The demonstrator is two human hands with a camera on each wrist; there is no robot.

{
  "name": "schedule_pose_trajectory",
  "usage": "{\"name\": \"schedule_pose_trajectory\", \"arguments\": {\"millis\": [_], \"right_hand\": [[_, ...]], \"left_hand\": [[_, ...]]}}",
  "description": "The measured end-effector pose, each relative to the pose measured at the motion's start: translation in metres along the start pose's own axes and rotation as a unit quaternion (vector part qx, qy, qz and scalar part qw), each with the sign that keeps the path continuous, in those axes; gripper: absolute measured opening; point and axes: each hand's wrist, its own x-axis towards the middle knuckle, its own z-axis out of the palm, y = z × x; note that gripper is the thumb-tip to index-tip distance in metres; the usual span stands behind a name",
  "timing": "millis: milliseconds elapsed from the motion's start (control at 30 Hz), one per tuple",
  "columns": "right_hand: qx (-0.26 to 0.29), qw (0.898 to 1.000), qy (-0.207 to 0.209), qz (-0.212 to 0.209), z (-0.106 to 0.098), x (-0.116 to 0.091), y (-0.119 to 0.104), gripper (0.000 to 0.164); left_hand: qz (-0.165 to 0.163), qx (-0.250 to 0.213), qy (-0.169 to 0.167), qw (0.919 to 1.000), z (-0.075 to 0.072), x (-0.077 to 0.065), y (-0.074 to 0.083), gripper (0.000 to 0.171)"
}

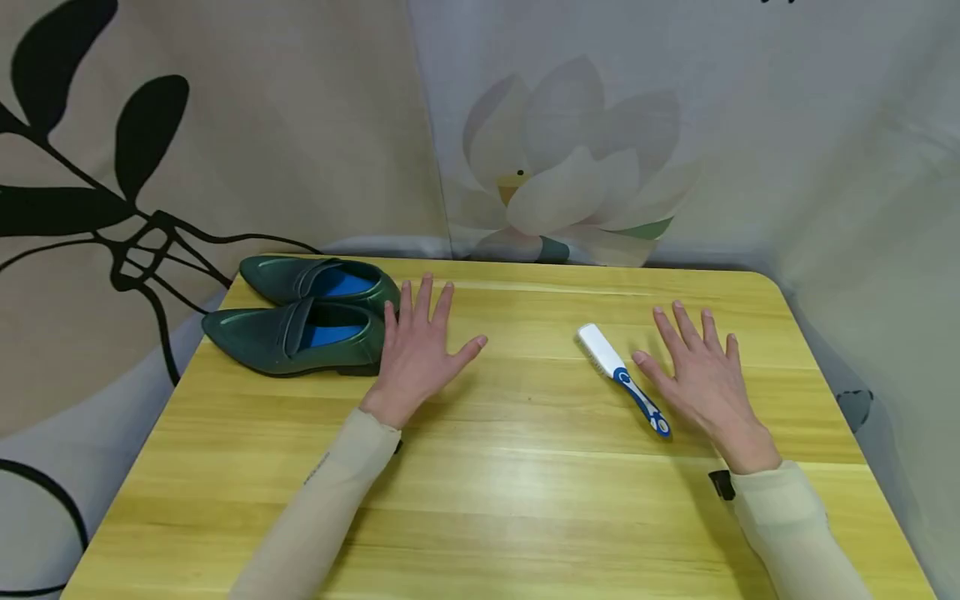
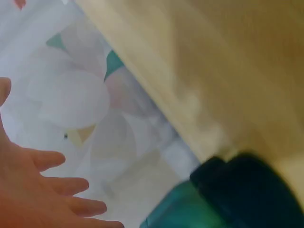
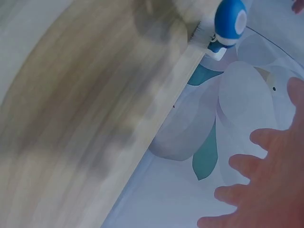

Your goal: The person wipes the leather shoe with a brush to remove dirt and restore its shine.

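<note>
Two dark green pointed loafers with blue insoles lie side by side at the table's left, toes to the left: a nearer loafer (image 1: 255,337) and a farther loafer (image 1: 277,279). Beside their heels my left hand (image 1: 416,358) is spread, fingers straight, palm down, holding nothing; its little finger overlaps the heel in the head view. A brush (image 1: 622,379) with a white head and blue-and-white handle lies bristles leftward, right of the table's middle. Just right of it my right hand (image 1: 701,379) is spread and holds nothing. In the right wrist view the brush handle (image 3: 230,21) shows at the top.
The wooden table (image 1: 480,517) has rounded far corners. Behind it hangs a pale curtain (image 1: 337,125) printed with a large white flower and dark leaves, close to the table's far edge. More pale cloth (image 1: 885,250) hangs along the right side.
</note>
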Motion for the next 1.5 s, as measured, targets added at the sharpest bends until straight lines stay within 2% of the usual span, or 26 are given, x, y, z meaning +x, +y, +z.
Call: {"name": "schedule_pose_trajectory", "arguments": {"millis": [167,300,433,567,733,867,967,1067,1200,1267,1333,1500], "right_hand": [[0.005,1.000,0.001,0.001,0.000,-0.001,0.002,0.081],[0.006,1.000,0.001,0.000,-0.001,-0.001,0.002,0.081],[0.006,1.000,0.001,0.003,-0.001,-0.001,0.002,0.081],[0.016,1.000,0.001,0.003,-0.003,-0.004,0.000,0.081],[0.038,0.999,0.002,-0.004,-0.005,-0.009,-0.006,0.079],[0.050,0.999,-0.002,-0.012,-0.004,-0.010,-0.010,0.078],[0.051,0.999,-0.008,-0.016,-0.002,-0.010,-0.013,0.078],[0.048,0.999,-0.017,-0.016,0.000,-0.009,-0.016,0.079],[0.043,0.999,-0.024,-0.020,0.003,-0.006,-0.021,0.081],[0.043,0.999,-0.024,-0.025,0.004,-0.004,-0.023,0.081],[0.044,0.998,-0.024,-0.030,0.006,-0.001,-0.025,0.081],[0.039,0.998,-0.023,-0.036,0.012,0.002,-0.028,0.082]], "left_hand": [[-0.006,-0.032,0.048,0.9983,-0.022,0.000,-0.016,0.093],[-0.020,-0.059,0.085,0.9944,-0.040,-0.004,-0.034,0.093],[-0.045,-0.081,0.116,0.9889,-0.053,-0.009,-0.059,0.093],[-0.093,-0.088,0.126,0.9837,-0.060,-0.015,-0.086,0.094],[-0.172,-0.081,0.104,0.9763,-0.063,-0.027,-0.122,0.100],[-0.230,-0.074,0.077,0.9673,-0.059,-0.038,-0.146,0.105],[-0.269,-0.079,0.038,0.9591,-0.055,-0.044,-0.158,0.112],[-0.302,-0.106,-0.009,0.9474,-0.051,-0.047,-0.166,0.118],[-0.324,-0.159,-0.064,0.9304,-0.047,-0.047,-0.171,0.124],[-0.325,-0.178,-0.077,0.9257,-0.047,-0.047,-0.174,0.123],[-0.322,-0.192,-0.077,0.9239,-0.048,-0.049,-0.177,0.118],[-0.312,-0.229,-0.053,0.9208,-0.052,-0.055,-0.184,0.104]]}}
